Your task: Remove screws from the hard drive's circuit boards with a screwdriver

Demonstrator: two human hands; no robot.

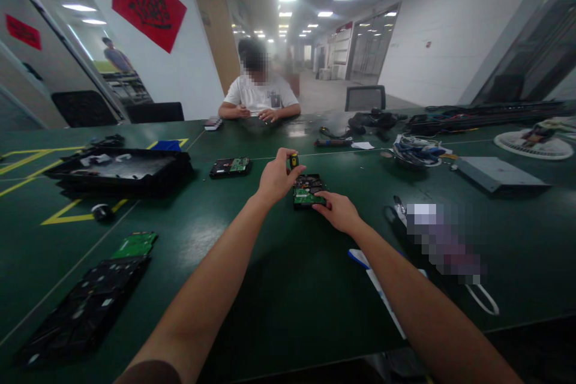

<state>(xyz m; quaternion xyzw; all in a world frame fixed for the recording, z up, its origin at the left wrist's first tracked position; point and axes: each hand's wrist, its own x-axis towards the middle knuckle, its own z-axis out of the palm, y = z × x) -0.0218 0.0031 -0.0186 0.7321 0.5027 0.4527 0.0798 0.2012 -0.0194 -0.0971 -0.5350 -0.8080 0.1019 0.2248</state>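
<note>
- Head view: pinches a small yellow-and-black tool between thumb and fingers of the left hand, above the far left part of a flat, rectangular black drive.
- Clasps the near right edge of the drive with the right hand, one finger over the green circuit board and the thumb at the near side.
- Has the hands apart from each other, with the drive straight ahead between them, flat on the dark green counter.
- Turns, by judgement, on the tool's place over the drive: left hand higher and nearer the dark far half, right hand lower and nearer the green near half.
- Seems to run lengthwise away from the body, though hard to be sure at this slant.
- Cannot tell the tool's tip from the left thumb and the dark parts below, nor whether touching the drive.
- Shows too small for any screws or connectors to be made out.
- Hides part of a blue-and-white flat item under the right forearm.
- Leaves unclear, across the counter, the dark object before a white-shirted co-worker.
</note>
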